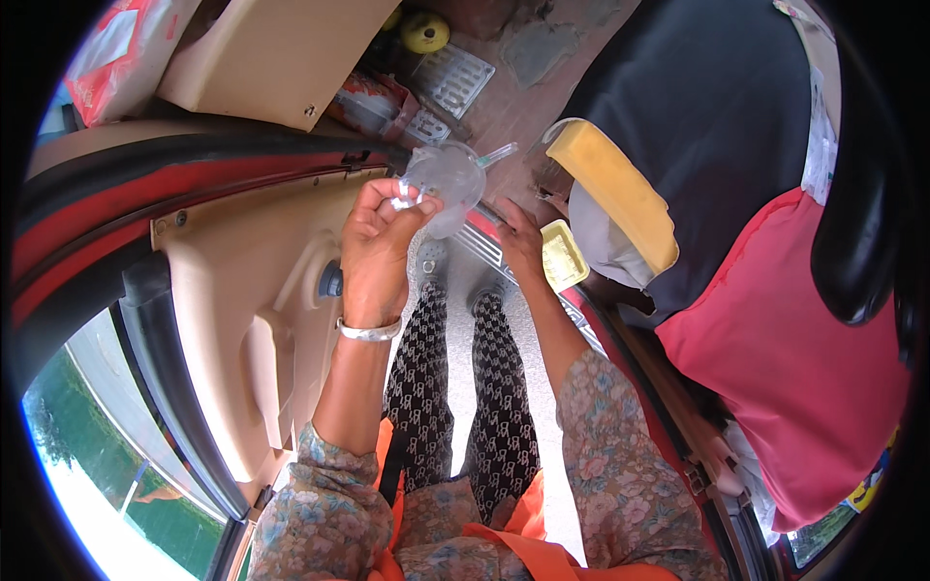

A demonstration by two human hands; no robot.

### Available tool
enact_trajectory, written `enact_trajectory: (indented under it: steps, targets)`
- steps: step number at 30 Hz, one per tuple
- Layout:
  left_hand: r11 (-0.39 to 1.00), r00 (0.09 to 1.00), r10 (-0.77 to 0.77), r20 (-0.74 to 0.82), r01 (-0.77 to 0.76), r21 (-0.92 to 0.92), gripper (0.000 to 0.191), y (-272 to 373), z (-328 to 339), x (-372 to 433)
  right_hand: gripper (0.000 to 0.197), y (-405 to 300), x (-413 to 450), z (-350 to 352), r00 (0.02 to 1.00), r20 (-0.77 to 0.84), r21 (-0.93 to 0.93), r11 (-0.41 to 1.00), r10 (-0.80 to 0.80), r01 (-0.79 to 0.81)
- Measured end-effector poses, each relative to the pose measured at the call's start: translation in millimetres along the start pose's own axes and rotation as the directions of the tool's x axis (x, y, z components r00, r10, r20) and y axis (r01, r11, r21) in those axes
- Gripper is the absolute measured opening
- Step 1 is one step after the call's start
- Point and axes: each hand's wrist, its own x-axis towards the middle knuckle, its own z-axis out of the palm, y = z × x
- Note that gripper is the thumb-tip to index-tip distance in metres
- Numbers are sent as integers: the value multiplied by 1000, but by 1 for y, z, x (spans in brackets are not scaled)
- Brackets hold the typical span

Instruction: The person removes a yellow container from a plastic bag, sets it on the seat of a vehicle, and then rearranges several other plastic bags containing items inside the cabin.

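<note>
My left hand [385, 240] pinches a crumpled, translucent plastic thing [450, 181], perhaps a bag or a cup, between thumb and fingers. From its upper right side sticks out a short clear tube [498, 154]. To the right of it is my right hand [517, 225], with its fingers spread near the door sill; its palm side is hidden, and nothing shows in it. A pale yellow plastic tray [564, 256] lies just right of that wrist, by the sill.
A beige-lined vehicle door [218, 290] stands at the left. The dark seat [690, 109] carries a red cloth [799, 348] at the right, with a yellow foam piece [614, 192] at its edge. On the cab floor lie a perforated metal plate [458, 80] and a yellow round object [425, 33].
</note>
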Motion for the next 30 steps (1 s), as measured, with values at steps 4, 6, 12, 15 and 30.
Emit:
enact_trajectory:
  steps: [4,6,12,15,30]
  targets:
    - [999,998,14,53,-16,42,17,5,-4,-3,39,13,38,24,955,142,-298,908,-262,293]
    - [996,998,20,53,-24,83,17,5,-4,-2,38,22,50,33,985,157,-247,962,-75,112]
    - [993,991,113,77,-116,27,17,32,-12,-34,33,8,51,37,977,84,-90,978,197,-190]
    - [991,988,137,72,-136,-21,18,35,-13,-48,30,11,57,35,921,93,288,875,379,-389]
    - [999,999,14,-35,-13,33,18,22,-35,-143,33,80,73,65,945,178,-144,943,-275,302]
